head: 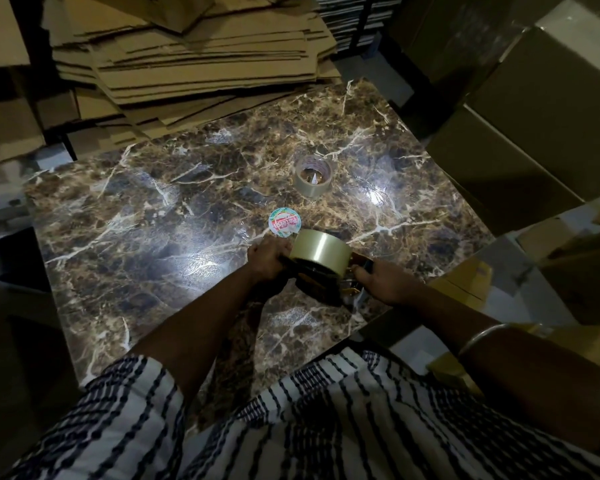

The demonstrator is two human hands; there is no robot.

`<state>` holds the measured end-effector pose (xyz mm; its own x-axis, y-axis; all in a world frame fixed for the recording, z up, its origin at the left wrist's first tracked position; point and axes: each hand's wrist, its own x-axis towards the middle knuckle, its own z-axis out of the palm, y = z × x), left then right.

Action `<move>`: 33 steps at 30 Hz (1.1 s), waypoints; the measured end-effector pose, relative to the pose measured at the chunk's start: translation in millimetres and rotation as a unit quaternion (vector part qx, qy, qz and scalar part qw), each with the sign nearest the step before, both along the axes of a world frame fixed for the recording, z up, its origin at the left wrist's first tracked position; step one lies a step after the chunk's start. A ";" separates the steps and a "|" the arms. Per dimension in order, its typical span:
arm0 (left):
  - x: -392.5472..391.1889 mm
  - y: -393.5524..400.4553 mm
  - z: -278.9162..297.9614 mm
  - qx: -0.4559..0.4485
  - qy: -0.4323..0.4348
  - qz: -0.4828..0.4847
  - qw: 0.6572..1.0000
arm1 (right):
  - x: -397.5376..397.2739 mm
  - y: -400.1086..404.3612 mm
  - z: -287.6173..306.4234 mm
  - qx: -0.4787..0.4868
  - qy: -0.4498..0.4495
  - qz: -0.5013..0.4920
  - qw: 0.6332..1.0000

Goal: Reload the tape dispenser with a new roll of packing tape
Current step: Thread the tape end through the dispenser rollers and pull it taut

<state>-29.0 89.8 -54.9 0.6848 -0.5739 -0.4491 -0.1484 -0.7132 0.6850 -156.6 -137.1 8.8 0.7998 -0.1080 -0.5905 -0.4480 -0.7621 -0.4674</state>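
At table's [125,216] 5 o'clock, left hand [269,259] and right hand [383,282] grip dispenser [321,285] under new roll [321,251]; crooked seating may jam it.

Both forearms reached forward, bare below striped sleeves. The left hand [269,259] was curled, knuckles up, in a grip. The right hand [383,280] was curled likewise just beside it, a bangle on its forearm.
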 end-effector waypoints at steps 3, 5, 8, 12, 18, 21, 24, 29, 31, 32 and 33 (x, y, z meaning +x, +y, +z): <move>10.3 10.8 -57.8 -0.047 0.002 -0.039 0.998 | -0.1 -11.9 -0.6 -0.034 0.005 -0.035 0.999; 15.7 11.9 -98.5 -0.085 -0.010 -0.033 0.996 | -0.5 -18.6 0.8 -0.014 0.018 -0.082 0.996; 2.5 8.8 -59.9 -0.057 -0.075 -0.001 0.996 | -8.7 -23.0 0.0 0.084 0.023 -0.206 0.975; -7.0 1.2 -34.1 -0.042 -0.096 0.032 0.994 | -25.5 -31.4 7.0 0.204 0.118 -0.335 0.912; 1.0 -5.5 -46.7 -0.015 -0.105 0.026 0.994 | -26.6 -59.8 -8.6 0.290 0.137 -0.379 0.868; -7.6 -6.2 -41.0 0.002 -0.145 0.023 0.989 | -20.8 -67.9 -12.2 0.334 0.108 -0.400 0.847; -22.3 -10.7 -30.4 0.016 -0.181 0.059 0.982 | -9.3 -77.1 -18.2 0.393 0.150 -0.375 0.826; -28.0 -14.8 -28.7 0.007 -0.193 0.089 0.977 | 12.5 -89.2 -5.9 0.474 0.168 -0.321 0.803; -29.7 -17.6 -28.6 0.002 -0.204 0.089 0.975 | 19.2 -97.3 1.0 0.472 0.174 -0.306 0.808; -30.4 -18.8 -28.4 0.005 -0.205 0.088 0.975 | 22.8 -104.2 -4.0 0.458 0.201 -0.285 0.818; -31.0 -19.7 -28.4 0.013 -0.202 0.091 0.975 | 25.7 -113.5 -11.3 0.443 0.215 -0.272 0.826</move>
